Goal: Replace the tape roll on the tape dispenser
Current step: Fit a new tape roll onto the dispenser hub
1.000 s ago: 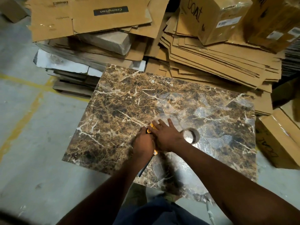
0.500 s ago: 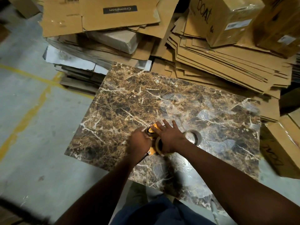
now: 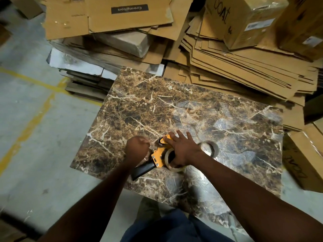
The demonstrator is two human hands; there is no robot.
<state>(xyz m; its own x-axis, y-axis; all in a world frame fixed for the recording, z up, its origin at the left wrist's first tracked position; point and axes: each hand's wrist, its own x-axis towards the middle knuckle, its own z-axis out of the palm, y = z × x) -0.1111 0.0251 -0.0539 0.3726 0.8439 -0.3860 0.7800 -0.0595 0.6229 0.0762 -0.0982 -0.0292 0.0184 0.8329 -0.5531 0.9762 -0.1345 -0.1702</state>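
Diagonally, tape dispenser (image 3: 158, 155) handle (image 3: 142, 170) near-left; right grip (image 3: 183, 147) splayed flat atop; left grip (image 3: 137, 148) curled, hold unclear.

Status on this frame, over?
Right hand flat, pressing tape roll on dispenser. Left hand curled beside it, grip unclear. Second roll lies nearby, not in the way.

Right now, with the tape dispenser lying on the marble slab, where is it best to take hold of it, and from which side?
I would take the black handle, from the near left. It juts free from the yellow frame toward the person, long and bare, while the right hand covers the tape roll end.
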